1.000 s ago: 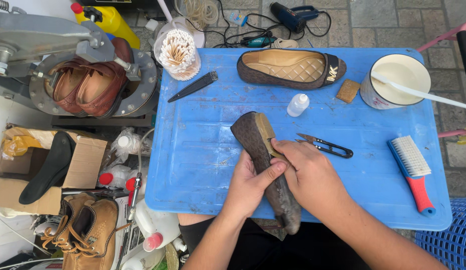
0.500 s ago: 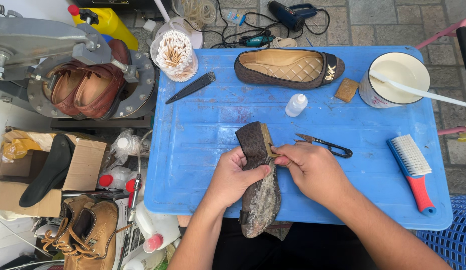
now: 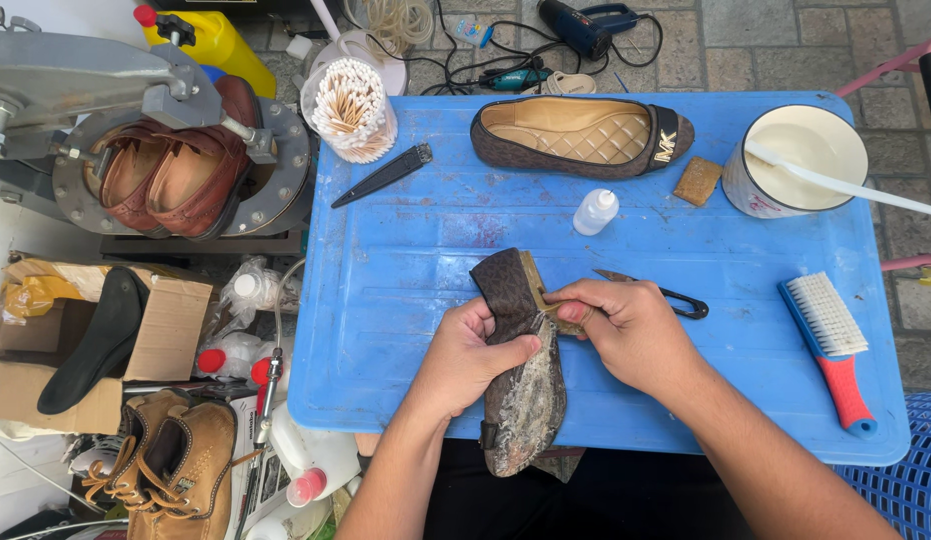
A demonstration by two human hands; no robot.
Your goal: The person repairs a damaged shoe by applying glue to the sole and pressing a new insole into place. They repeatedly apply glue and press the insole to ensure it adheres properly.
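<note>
the shoe (image 3: 525, 375) lies sole-up across the near edge of the blue table (image 3: 405, 290), its long axis running from the person's lap out toward the far side, toe end nearest the body and heel end farthest. the left hand (image 3: 465, 355) is clamped on it from the left at mid-length, thumb pressed over the rough, glue-crusted bottom. the right hand (image 3: 630, 330) comes in from the right, level with the heel end, fingers pinched together on the tan sole strip (image 3: 540, 290) that stands off the shoe there. so both hands touch the shoe, left on the body, right on the loose edge.

just past the right hand lie small scissors (image 3: 675, 297), partly hidden. farther out stand a small white bottle (image 3: 595, 211) and a brush (image 3: 830, 345) to the right. at the far edge rests the matching flat (image 3: 580, 135), lying crosswise, beside a white bucket (image 3: 795, 160).
</note>
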